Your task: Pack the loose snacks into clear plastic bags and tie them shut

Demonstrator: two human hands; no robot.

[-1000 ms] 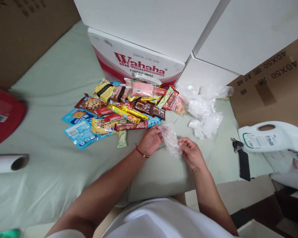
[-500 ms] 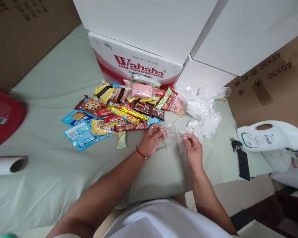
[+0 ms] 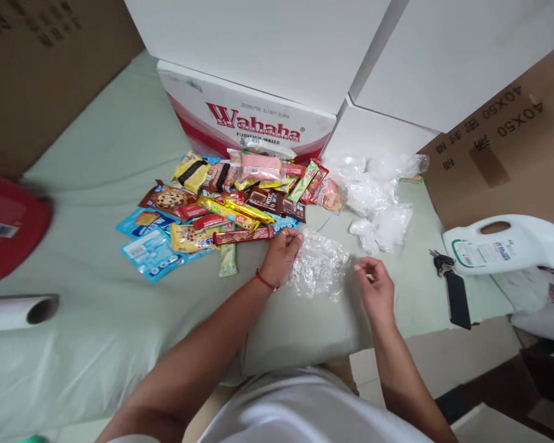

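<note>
A clear, crinkled plastic bag (image 3: 321, 266) spreads out low over the green sheet. My left hand (image 3: 282, 253), with a red string at its wrist, pinches the bag's left edge. Just off the right edge is my right hand (image 3: 373, 280), fingers curled loosely and apart, holding nothing. Behind my left hand lies a heap of wrapped snacks: a red-wrapped bar (image 3: 244, 235), a yellow-wrapped bar (image 3: 228, 213), a brown cocoa packet (image 3: 263, 200), a pink packet (image 3: 261, 167) and blue pouches (image 3: 153, 253). More crumpled clear bags (image 3: 383, 200) are piled beyond my right hand.
A Wahaha water carton (image 3: 253, 120) and white boxes (image 3: 258, 43) stand behind the heap. On the right are a white jug (image 3: 512, 246), keys with a black fob (image 3: 456, 298) and a brown carton (image 3: 493, 135). A red object (image 3: 13, 231) and a white roll (image 3: 16, 312) lie left.
The bag has opened out wider and flatter between my hands. My right hand has let go of its edge and moved slightly right and down; my left hand keeps its pinch.
</note>
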